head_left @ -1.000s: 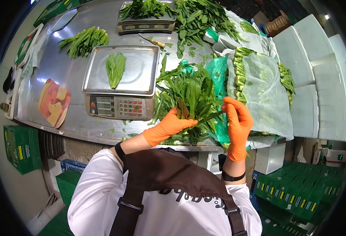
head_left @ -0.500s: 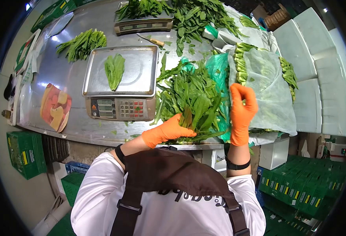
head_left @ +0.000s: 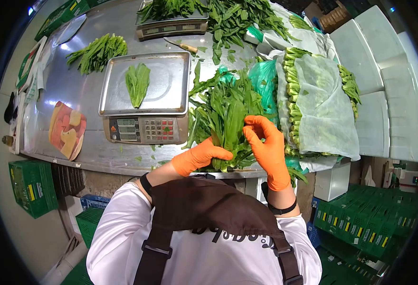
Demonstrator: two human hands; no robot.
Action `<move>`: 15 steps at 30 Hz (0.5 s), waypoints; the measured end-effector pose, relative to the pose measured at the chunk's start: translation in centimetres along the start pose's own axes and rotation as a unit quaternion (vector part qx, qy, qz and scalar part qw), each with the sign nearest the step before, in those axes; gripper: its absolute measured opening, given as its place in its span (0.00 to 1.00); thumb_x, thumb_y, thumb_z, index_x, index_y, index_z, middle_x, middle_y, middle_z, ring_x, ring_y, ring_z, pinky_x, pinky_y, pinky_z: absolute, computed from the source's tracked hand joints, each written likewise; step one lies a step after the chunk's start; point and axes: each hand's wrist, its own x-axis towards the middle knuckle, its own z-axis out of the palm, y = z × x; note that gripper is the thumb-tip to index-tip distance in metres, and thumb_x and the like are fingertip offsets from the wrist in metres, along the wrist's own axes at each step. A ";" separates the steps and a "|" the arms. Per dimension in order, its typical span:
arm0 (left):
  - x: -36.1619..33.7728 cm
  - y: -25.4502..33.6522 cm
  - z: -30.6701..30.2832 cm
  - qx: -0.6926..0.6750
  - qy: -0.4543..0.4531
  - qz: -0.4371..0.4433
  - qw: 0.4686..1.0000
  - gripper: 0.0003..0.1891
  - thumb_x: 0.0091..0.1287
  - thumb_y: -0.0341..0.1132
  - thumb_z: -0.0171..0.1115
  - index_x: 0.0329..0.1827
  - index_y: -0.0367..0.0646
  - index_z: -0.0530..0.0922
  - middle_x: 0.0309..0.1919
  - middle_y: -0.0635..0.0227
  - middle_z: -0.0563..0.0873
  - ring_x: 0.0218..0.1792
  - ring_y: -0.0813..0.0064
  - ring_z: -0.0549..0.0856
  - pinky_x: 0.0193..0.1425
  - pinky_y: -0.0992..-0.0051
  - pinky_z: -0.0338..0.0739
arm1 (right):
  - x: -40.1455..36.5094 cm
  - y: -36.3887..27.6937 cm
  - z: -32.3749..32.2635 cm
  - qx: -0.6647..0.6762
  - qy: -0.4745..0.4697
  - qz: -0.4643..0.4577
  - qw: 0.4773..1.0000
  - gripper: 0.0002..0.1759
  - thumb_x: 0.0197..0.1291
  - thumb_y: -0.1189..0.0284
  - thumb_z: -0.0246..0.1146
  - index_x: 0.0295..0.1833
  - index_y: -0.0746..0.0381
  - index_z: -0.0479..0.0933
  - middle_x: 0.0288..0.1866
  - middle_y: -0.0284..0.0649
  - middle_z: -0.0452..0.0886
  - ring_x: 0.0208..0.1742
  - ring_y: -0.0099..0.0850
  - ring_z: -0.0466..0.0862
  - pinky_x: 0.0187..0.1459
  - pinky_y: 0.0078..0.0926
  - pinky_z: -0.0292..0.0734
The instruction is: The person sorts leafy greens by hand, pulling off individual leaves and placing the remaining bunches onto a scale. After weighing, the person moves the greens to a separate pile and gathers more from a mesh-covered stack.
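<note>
My left hand [head_left: 200, 157], in an orange glove, is closed round the lower end of a leafy green plant [head_left: 229, 124], its thumb across the stalks. The leaves point away from me over a loose heap of the same greens [head_left: 204, 90]. On the right side of these leaves is my right hand [head_left: 270, 151], also gloved in orange. Its thumb and forefinger come together in a pinch at the leaf edge; whatever lies between the fingertips is too small to make out.
Left of the heap, a scale [head_left: 145, 88] carries one small green plant [head_left: 137, 85]. A knife [head_left: 181, 45] lies behind it. To the right, stacked greens [head_left: 292, 90] lie partly under a white cloth [head_left: 320, 104], beside a green plastic bag [head_left: 264, 85]. Green crates [head_left: 361, 213] stand lower right.
My right hand has moved left and opened out slightly from its curled pose, reaching the leaves. The greens in my left hand now stand straighter, and a reddish leaf there no longer shows.
</note>
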 end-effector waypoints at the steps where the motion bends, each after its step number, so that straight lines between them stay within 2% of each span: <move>1: 0.0 -0.2 -0.4 0.000 0.000 -0.001 1.000 0.35 0.52 0.22 0.62 0.68 0.41 0.66 0.60 0.64 0.75 0.60 0.69 0.75 0.64 0.68 0.70 | 0.0 0.0 0.1 0.000 0.001 0.001 1.000 0.16 0.55 0.74 0.67 0.49 0.65 0.77 0.37 0.37 0.82 0.36 0.23 0.80 0.40 0.20 0.76; 4: 0.2 -0.6 -1.0 -0.074 -0.031 -0.010 0.997 0.36 0.50 0.24 0.59 0.67 0.41 0.66 0.59 0.64 0.76 0.58 0.69 0.77 0.62 0.67 0.71 | -0.2 0.0 0.5 0.029 0.002 0.002 1.000 0.14 0.55 0.76 0.67 0.47 0.66 0.77 0.39 0.38 0.81 0.36 0.24 0.80 0.41 0.20 0.76; 7: 0.4 -0.9 -1.6 -0.103 -0.035 -0.014 0.994 0.34 0.50 0.24 0.59 0.67 0.41 0.67 0.58 0.64 0.77 0.57 0.69 0.77 0.62 0.67 0.71 | -0.4 0.1 0.9 -0.022 -0.007 -0.028 0.999 0.13 0.54 0.77 0.67 0.46 0.66 0.77 0.41 0.39 0.81 0.37 0.24 0.81 0.41 0.21 0.76; 9: 0.6 -0.9 -1.6 -0.103 -0.023 -0.006 0.994 0.34 0.51 0.24 0.59 0.66 0.40 0.67 0.57 0.64 0.78 0.57 0.70 0.77 0.62 0.68 0.71 | -0.5 0.5 1.2 0.023 0.030 -0.085 0.996 0.14 0.53 0.74 0.69 0.44 0.66 0.77 0.40 0.39 0.81 0.35 0.24 0.80 0.38 0.20 0.76; 10: 0.7 -0.9 -1.6 -0.104 -0.011 0.002 0.994 0.33 0.52 0.24 0.60 0.66 0.40 0.67 0.57 0.65 0.78 0.57 0.70 0.77 0.62 0.68 0.71 | -0.7 0.4 1.3 0.023 0.029 -0.085 0.996 0.14 0.53 0.74 0.69 0.44 0.66 0.77 0.40 0.39 0.81 0.35 0.24 0.80 0.38 0.20 0.76; 12: 0.7 -0.6 -1.1 -0.065 0.002 0.013 0.998 0.32 0.53 0.25 0.61 0.66 0.40 0.67 0.56 0.65 0.78 0.57 0.72 0.77 0.62 0.69 0.71 | -1.1 0.3 1.3 -0.037 0.072 -0.118 0.990 0.13 0.53 0.73 0.69 0.43 0.65 0.77 0.36 0.36 0.80 0.31 0.22 0.78 0.34 0.19 0.74; 13: 0.6 -0.3 -0.7 -0.026 0.015 0.021 0.999 0.32 0.54 0.26 0.63 0.66 0.40 0.67 0.56 0.66 0.78 0.57 0.73 0.76 0.62 0.70 0.71 | -1.1 0.1 1.6 -0.038 0.071 -0.118 0.990 0.13 0.53 0.73 0.69 0.43 0.65 0.77 0.36 0.36 0.80 0.31 0.22 0.78 0.34 0.19 0.74; 15: 0.3 0.3 0.7 -0.004 0.013 0.020 1.000 0.31 0.55 0.26 0.64 0.65 0.40 0.68 0.55 0.67 0.78 0.57 0.75 0.76 0.61 0.72 0.71 | -1.0 -0.2 2.1 -0.010 0.042 0.006 0.999 0.12 0.54 0.73 0.69 0.42 0.65 0.78 0.31 0.34 0.78 0.27 0.20 0.75 0.31 0.18 0.72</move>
